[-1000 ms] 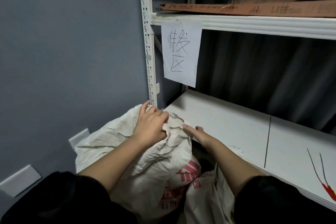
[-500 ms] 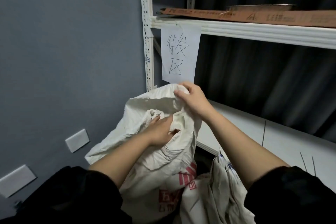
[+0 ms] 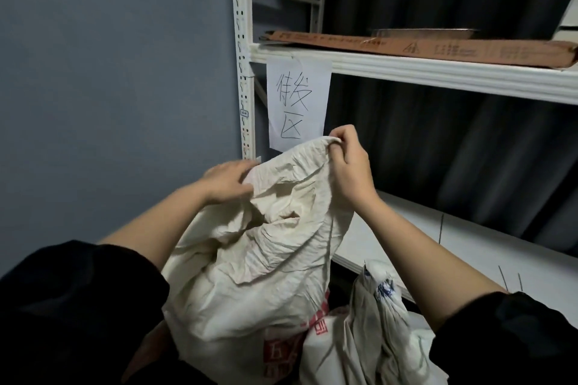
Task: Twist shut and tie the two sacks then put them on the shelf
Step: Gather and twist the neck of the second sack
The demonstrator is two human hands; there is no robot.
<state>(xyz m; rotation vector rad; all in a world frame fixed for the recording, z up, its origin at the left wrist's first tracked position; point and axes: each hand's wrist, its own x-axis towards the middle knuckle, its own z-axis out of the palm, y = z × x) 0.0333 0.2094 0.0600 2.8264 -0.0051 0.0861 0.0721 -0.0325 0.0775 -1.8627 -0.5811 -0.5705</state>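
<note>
Standing upright in front of the white shelf (image 3: 488, 247), the big cream sack (image 3: 256, 259) is held up by its mouth, which is untied and spread wide between two hands. Its rim is pinched at the top by the right hand (image 3: 350, 172), fingers curled tight over a bunched fold just below the paper sign (image 3: 298, 103). The opposite edge is gripped by the left hand (image 3: 226, 181), thumb and fingers closed on the cloth close to the perforated upright post (image 3: 242, 56). Red printed characters are seen low on the sack's front.

A second sack (image 3: 372, 331) is slumped just beside it on the right, lower down, its neck gathered into a loose point with blue print on it; whether it is tied cannot be told.

Handwritten characters are carried on the sign, which is taped to the edge of the upper shelf board (image 3: 438, 72). A flattened brown cardboard box (image 3: 438, 47) is laid on that upper board. A grey wall (image 3: 109, 72) is seen to the left, dark curtain folds behind the shelving.
</note>
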